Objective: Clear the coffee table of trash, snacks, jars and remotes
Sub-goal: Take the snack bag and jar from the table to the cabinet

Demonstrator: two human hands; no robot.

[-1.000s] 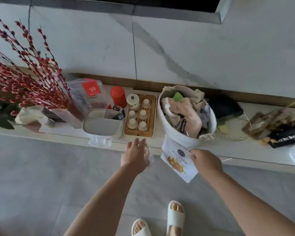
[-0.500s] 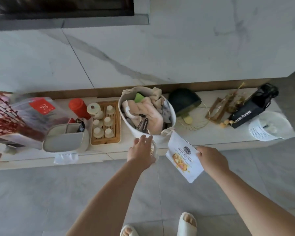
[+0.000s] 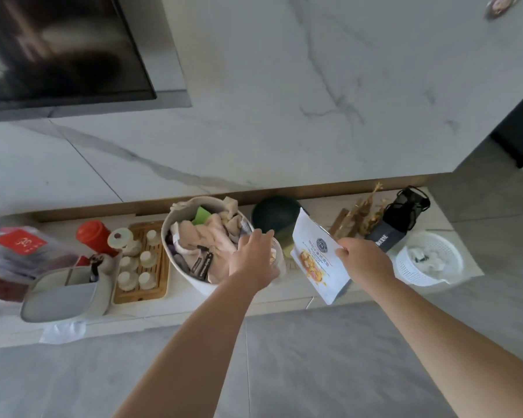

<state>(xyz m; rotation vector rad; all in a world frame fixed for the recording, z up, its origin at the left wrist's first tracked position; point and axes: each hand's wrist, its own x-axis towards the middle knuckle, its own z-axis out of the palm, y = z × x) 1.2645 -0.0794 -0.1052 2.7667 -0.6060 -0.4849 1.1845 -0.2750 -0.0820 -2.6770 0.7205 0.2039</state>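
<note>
Both forearms are bare to the frame's edge, with no sleeve, watch or ring showing

— What sits left of the round white basket of cloths (image 3: 175, 227) on the low pale stone surface (image 3: 254, 301)?

— The slatted wooden tray of small white cups (image 3: 160, 285); left of that, the grey lidded box (image 3: 58, 300).

— And right?

— The dark round dome (image 3: 269, 215) behind, then the black paper bag (image 3: 387, 236), and the white perforated plastic basket (image 3: 453, 254) farthest right.
</note>
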